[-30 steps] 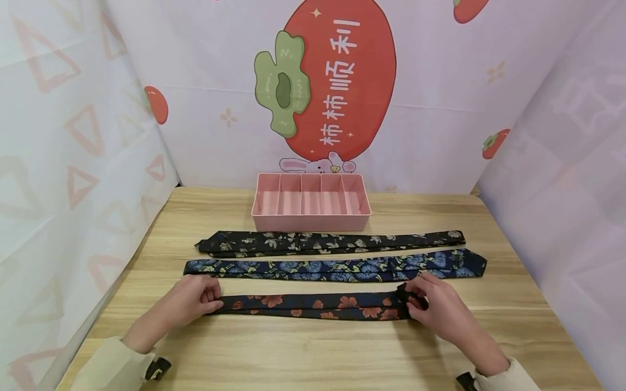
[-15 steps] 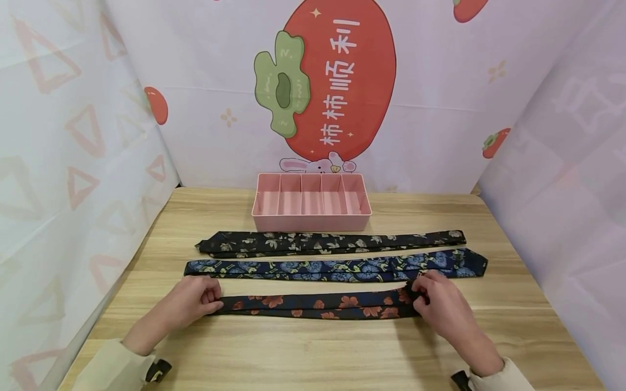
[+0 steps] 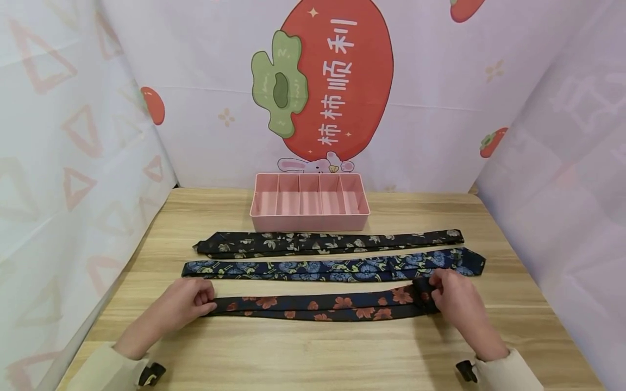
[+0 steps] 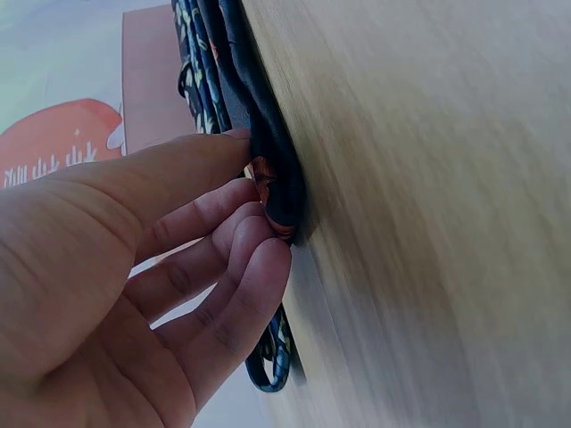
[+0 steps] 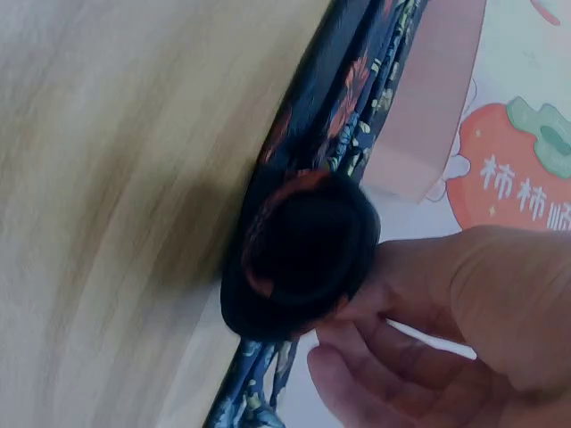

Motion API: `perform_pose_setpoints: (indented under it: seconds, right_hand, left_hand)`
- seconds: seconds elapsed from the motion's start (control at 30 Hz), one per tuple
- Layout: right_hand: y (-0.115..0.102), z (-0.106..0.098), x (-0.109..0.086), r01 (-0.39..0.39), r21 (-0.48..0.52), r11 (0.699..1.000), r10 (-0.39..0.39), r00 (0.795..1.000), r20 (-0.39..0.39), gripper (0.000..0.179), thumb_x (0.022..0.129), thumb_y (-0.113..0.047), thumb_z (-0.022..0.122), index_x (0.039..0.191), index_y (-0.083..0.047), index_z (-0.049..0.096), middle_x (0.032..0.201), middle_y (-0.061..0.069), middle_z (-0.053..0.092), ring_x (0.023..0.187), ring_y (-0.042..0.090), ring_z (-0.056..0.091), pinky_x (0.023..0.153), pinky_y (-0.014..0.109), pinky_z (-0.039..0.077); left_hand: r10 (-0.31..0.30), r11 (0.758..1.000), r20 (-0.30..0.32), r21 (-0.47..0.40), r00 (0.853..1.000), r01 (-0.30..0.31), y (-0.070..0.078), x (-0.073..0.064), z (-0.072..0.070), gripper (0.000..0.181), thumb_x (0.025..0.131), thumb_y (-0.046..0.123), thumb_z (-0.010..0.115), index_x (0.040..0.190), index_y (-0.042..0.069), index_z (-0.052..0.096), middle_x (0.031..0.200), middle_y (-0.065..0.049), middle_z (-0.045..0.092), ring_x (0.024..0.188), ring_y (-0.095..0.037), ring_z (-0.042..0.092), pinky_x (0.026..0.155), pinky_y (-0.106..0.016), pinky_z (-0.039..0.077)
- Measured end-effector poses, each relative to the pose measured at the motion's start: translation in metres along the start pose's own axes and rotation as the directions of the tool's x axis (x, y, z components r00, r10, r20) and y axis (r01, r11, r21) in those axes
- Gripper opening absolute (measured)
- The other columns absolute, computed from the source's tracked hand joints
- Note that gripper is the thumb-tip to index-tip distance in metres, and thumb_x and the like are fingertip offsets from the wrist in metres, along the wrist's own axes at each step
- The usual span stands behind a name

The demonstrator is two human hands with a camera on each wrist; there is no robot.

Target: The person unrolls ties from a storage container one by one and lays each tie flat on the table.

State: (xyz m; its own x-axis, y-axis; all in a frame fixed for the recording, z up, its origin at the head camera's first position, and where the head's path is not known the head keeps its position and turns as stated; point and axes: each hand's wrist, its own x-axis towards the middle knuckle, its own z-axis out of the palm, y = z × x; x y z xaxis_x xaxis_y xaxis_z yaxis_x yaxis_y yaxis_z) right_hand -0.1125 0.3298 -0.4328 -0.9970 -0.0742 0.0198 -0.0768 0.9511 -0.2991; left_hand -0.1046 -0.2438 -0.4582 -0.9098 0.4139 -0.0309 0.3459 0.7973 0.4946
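A dark necktie with orange flowers (image 3: 337, 303) lies lengthwise between both hands, nearest the front. My left hand (image 3: 183, 304) pinches its left end, where the left wrist view shows the folded cloth (image 4: 284, 183) between thumb and fingers, close over the table. At the other end, my right hand (image 3: 457, 298) holds the tie with thumb and fingers. There the cloth curls into a round loop (image 5: 236, 303), seen end-on in the right wrist view. Just behind lies a navy tie with blue flowers (image 3: 313, 269), and beyond it a black tie with pale flowers (image 3: 332, 242).
A pink box with several compartments (image 3: 310, 222) stands behind the ties at the back of the wooden table (image 3: 303, 358). Patterned cloth walls (image 3: 430, 70) enclose the table at the back and both sides.
My right hand has shifted to the right with the tie's curled end, and the orange-flowered tie stretches farther that way. My left hand keeps its hold at the left end.
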Motion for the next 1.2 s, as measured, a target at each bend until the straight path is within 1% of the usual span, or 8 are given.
perform_pose_setpoints:
  seconds: [0.17,0.3,0.4,0.47,0.6,0.77,1.07,1.2]
  right_hand:
    - [-0.005,-0.005,0.003,0.045,0.016,0.999,-0.045,0.999,-0.014,0.014,0.081,0.009,0.074,0.093,0.003,0.071,0.08,0.008,0.068,0.068,0.018,0.058,0.059,0.038,0.051]
    - [-0.015,-0.004,0.002,0.111,0.038,0.993,-0.111,0.994,-0.003,0.016,0.083,0.002,0.08,0.097,-0.001,0.072,0.085,0.006,0.068,0.073,0.014,0.06,0.061,0.035,0.053]
    - [-0.019,0.002,0.001,0.16,0.016,0.987,-0.16,0.987,0.006,0.019,0.082,-0.002,0.085,0.096,-0.004,0.073,0.086,0.004,0.066,0.074,0.011,0.059,0.062,0.032,0.053]
    - [-0.019,0.005,0.001,0.171,-0.015,0.985,-0.172,0.985,-0.016,0.021,0.08,-0.004,0.087,0.094,-0.006,0.072,0.085,0.003,0.064,0.072,0.012,0.057,0.062,0.033,0.052]
    - [-0.013,0.009,-0.001,0.168,-0.052,0.985,-0.171,0.983,-0.073,0.026,0.076,-0.005,0.092,0.091,-0.006,0.071,0.086,0.006,0.065,0.074,0.017,0.058,0.065,0.039,0.054]
    - [-0.004,0.008,-0.005,0.155,-0.06,0.986,-0.16,0.983,-0.088,0.029,0.074,-0.006,0.094,0.093,-0.006,0.072,0.09,0.008,0.067,0.08,0.023,0.064,0.07,0.045,0.059]
    - [0.01,0.001,-0.007,0.152,-0.037,0.988,-0.155,0.98,-0.124,0.025,0.074,-0.003,0.091,0.092,-0.004,0.073,0.087,0.007,0.068,0.076,0.02,0.064,0.063,0.038,0.056]
    - [0.016,-0.002,-0.007,0.121,-0.028,0.992,-0.123,0.988,-0.089,0.019,0.076,0.003,0.085,0.091,-0.002,0.073,0.086,0.009,0.067,0.074,0.021,0.064,0.062,0.039,0.056]
  left_hand:
    - [-0.004,1.0,-0.002,0.012,1.0,0.004,-0.002,-0.001,-0.001,0.023,0.086,0.013,0.086,0.079,0.021,0.066,0.069,0.015,0.056,0.063,0.006,0.045,0.057,-0.02,0.044]
    - [-0.01,1.0,0.003,0.013,1.0,0.01,0.0,-0.001,-0.002,0.023,0.086,0.013,0.085,0.079,0.021,0.066,0.069,0.015,0.055,0.063,0.006,0.045,0.057,-0.02,0.043]
    - [-0.024,0.999,0.0,0.022,1.0,0.024,0.0,-0.002,-0.002,0.022,0.086,0.013,0.085,0.079,0.021,0.066,0.07,0.014,0.056,0.064,0.005,0.045,0.058,-0.021,0.043]
    - [-0.035,0.999,-0.006,0.03,0.999,0.035,0.0,-0.003,-0.002,0.022,0.086,0.013,0.086,0.079,0.02,0.066,0.071,0.014,0.056,0.064,0.005,0.046,0.058,-0.021,0.044]
    - [-0.065,0.997,-0.014,0.05,0.998,0.066,-0.003,-0.006,-0.004,0.021,0.086,0.014,0.087,0.08,0.02,0.067,0.072,0.012,0.056,0.065,0.002,0.046,0.059,-0.022,0.043]
    - [-0.079,0.995,-0.029,0.063,0.996,0.081,-0.01,-0.01,-0.006,0.021,0.085,0.013,0.087,0.08,0.019,0.068,0.072,0.012,0.057,0.065,0.003,0.046,0.059,-0.023,0.044]
    - [-0.082,0.993,-0.034,0.084,0.996,0.084,-0.017,-0.014,-0.01,0.021,0.085,0.013,0.087,0.08,0.019,0.068,0.072,0.013,0.058,0.064,0.005,0.046,0.059,-0.023,0.045]
    - [-0.082,0.991,-0.044,0.099,0.996,0.086,-0.018,-0.016,-0.012,0.022,0.084,0.013,0.088,0.079,0.019,0.067,0.071,0.013,0.058,0.064,0.004,0.046,0.058,-0.022,0.044]
